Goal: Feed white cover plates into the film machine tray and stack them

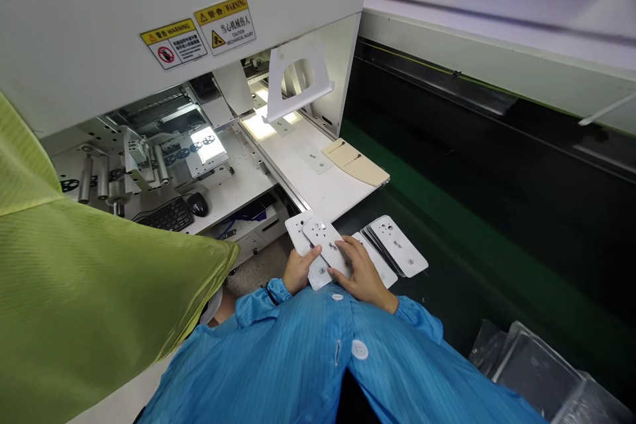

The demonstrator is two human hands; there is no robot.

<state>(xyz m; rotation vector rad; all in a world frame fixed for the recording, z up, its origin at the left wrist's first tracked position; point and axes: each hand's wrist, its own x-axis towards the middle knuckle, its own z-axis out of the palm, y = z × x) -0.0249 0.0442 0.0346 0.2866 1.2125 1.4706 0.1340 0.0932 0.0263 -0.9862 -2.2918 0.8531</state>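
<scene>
Two flat white panels shaped like phone backs, with rounded corners and small dark holes at one end, lie overlapped in front of my chest. My left hand [297, 270] grips them from the left, its thumb near the edge of the upper panel [325, 238]. The lower panel [297, 225] sticks out on the left. Bent around the upper panel's right side are the fingers of my right hand [365, 273], pinching its edge. Just right of that hand rests a fanned stack of similar panels [405, 252] on the dark green surface.
Ahead stands a white machine [114, 20] with warning labels and a lit interior. Its white conveyor [318, 189] carries a cream pad [355, 162]. A keyboard [169, 214] and mouse [197, 205] sit left. Clear plastic sheets [536, 371] lie lower right. A yellow-green sleeve [124, 285] is alongside.
</scene>
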